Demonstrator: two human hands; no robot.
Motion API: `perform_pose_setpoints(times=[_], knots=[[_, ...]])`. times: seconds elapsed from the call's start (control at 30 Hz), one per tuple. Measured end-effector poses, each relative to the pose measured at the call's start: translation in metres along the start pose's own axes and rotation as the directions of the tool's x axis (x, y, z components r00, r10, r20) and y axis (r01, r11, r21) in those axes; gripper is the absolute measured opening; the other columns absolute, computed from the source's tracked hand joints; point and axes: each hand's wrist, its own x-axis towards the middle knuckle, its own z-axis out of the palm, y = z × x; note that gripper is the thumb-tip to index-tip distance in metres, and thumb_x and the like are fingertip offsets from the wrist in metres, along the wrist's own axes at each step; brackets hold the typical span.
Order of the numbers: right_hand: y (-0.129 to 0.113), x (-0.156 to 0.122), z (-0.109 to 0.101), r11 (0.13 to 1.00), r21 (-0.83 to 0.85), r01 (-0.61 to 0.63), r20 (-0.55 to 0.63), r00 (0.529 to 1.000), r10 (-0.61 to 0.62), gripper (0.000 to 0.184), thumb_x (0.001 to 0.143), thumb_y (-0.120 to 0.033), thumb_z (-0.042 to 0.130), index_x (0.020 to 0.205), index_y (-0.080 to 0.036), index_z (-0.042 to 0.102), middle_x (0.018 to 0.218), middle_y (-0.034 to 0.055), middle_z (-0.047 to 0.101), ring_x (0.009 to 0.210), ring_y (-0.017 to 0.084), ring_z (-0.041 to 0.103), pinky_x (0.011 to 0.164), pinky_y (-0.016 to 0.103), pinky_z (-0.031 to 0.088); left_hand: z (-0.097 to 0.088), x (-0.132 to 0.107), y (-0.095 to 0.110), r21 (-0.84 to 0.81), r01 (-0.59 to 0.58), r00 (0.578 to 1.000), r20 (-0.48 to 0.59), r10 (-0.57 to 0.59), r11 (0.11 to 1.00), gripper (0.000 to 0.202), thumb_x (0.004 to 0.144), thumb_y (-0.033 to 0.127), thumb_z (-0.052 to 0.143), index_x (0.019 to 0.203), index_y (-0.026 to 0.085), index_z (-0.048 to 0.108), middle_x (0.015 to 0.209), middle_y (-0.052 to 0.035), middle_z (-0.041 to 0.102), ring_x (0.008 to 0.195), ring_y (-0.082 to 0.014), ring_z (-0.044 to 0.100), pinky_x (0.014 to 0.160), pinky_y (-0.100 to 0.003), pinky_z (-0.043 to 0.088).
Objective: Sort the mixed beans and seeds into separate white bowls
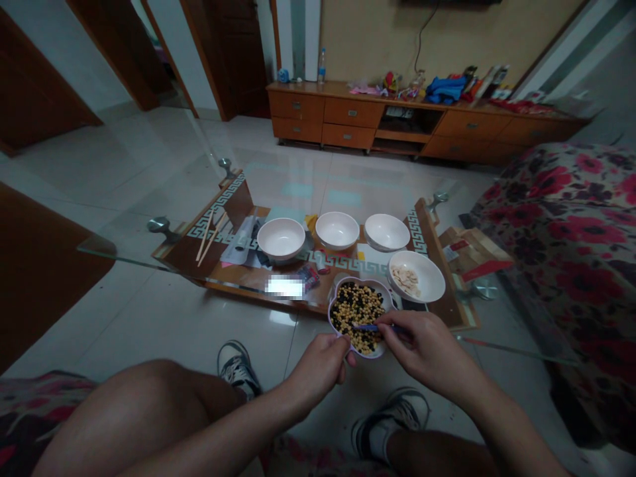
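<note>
My left hand [330, 361] is closed on the near rim of a scalloped white bowl with a purple edge [332, 299]. Yellow and black beans [358, 311] lie mixed together inside it. In my right hand [422, 341], pinched between thumb and fingers, is a slim blue-purple utensil [366, 327]; its tip reaches into the beans, and its exact kind cannot be made out. Just beyond stands a round white bowl [431, 281] holding pale flat pieces [406, 279]. Three more white bowls [281, 238], [337, 230], [387, 232] form a row with bare insides.
A glass-topped coffee table [149, 255] carries the bowls. Chopsticks [205, 246] lie at its left, and a small packet [309, 277] is near the front. To the right are a brown paper bag [472, 255] and a floral-covered sofa [571, 218]. A wooden cabinet [350, 116] lines the wall.
</note>
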Motion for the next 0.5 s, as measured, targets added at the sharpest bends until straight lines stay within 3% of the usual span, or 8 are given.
perform_pose_setpoints(times=[0.5], knots=[[0.001, -0.003, -0.004, 0.997, -0.079, 0.017, -0.249, 0.968, -0.037, 0.025, 0.094, -0.034, 0.049, 0.097, -0.021, 0.071, 0.085, 0.0044, 0.074, 0.072, 0.017, 0.066, 0.067, 0.028, 0.048, -0.001, -0.012, 0.002, 0.011, -0.008, 1.000, -0.010, 0.009, 1.000, 0.039, 0.095, 0.038, 0.034, 0.068, 0.018, 0.054, 0.039, 0.0061, 0.040, 0.035, -0.0081, 0.027, 0.046, -0.023, 0.023]])
